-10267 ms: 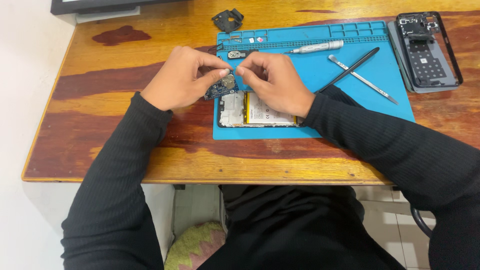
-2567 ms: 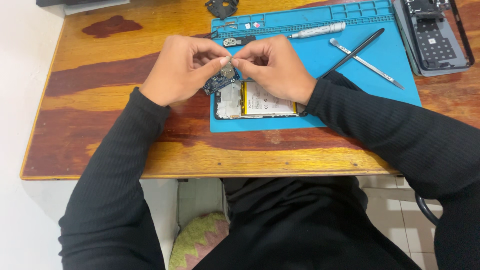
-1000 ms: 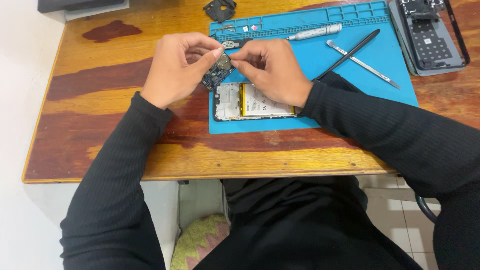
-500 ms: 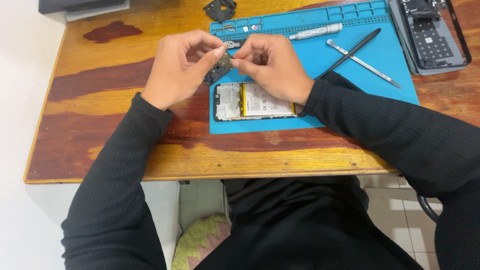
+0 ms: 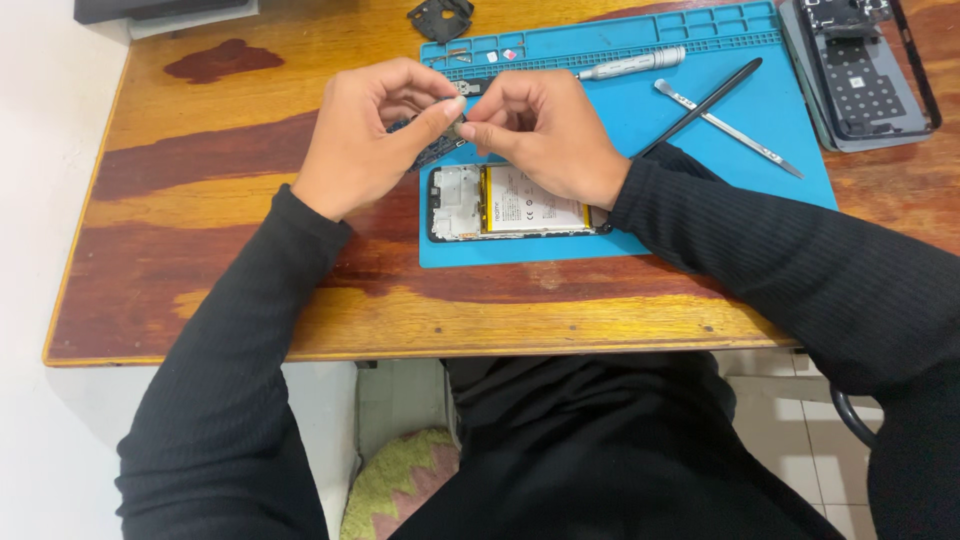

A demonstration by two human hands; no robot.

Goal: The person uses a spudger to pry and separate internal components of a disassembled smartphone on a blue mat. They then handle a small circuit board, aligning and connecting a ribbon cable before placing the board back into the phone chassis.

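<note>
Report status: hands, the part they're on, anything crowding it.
Left hand and right hand both pinch a small dark circuit board, lifted above the opened phone on the blue mat. Nothing between them.

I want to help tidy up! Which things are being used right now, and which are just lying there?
In use:
left hand
right hand
small circuit board, pinched by both hands
opened phone
blue repair mat

Lying about:
screwdriver
black spudger
metal pry tool
phone back cover
black plastic part

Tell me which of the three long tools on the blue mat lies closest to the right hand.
The thin black stick: its lower end nearly meets the right hand's sleeve. The flat metal pry tool and silver screwdriver lie farther off.
</note>
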